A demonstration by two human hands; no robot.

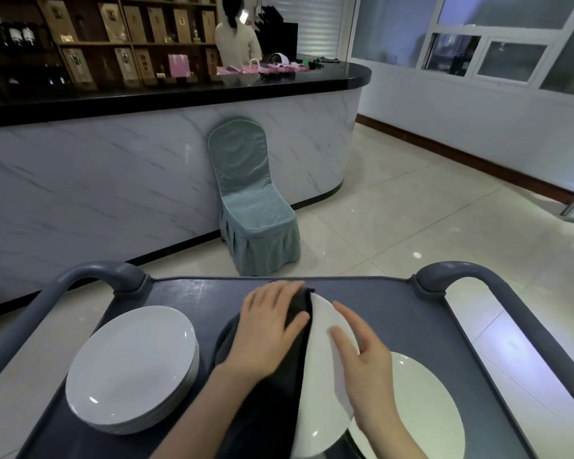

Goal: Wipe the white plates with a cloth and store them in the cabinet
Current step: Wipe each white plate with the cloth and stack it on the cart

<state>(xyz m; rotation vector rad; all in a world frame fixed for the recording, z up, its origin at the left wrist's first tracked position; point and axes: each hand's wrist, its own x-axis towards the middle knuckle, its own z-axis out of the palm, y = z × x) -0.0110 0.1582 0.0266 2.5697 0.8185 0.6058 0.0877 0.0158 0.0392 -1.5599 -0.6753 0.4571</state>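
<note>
Grey plastic makes up the cart (pixel 196 293), whose tray carries all the dishes and has 2 looped handles at its far corners. Well left of the tilted plate (pixel 322 409) sits a stack of plates (pixel 130 369), white and lying flat near the tray's left edge. Beyond the tilted plate, across the tiled floor, a chair (pixel 252 200) in a blue-green cover stands against a marble-look bar (pixel 113 180), and a person (pixel 237 38) stands behind that bar.

Touching the tilted plate's left side is a dark cloth (pixel 269 402), which hangs down over that edge toward the tray. The left hand (pixel 269 336) lies spread on the cloth, fingers straight and apart, pressing it against the plate. The tilted plate itself stands up on edge at the middle of the tray, its white face turned to the right. The right hand (pixel 368 376) rests on that face with straight, loosely spread fingers; I cannot see the thumb. Just right of the tilted plate, partly under it, 1 single plate (pixel 424 409) lies flat on the tray.
</note>
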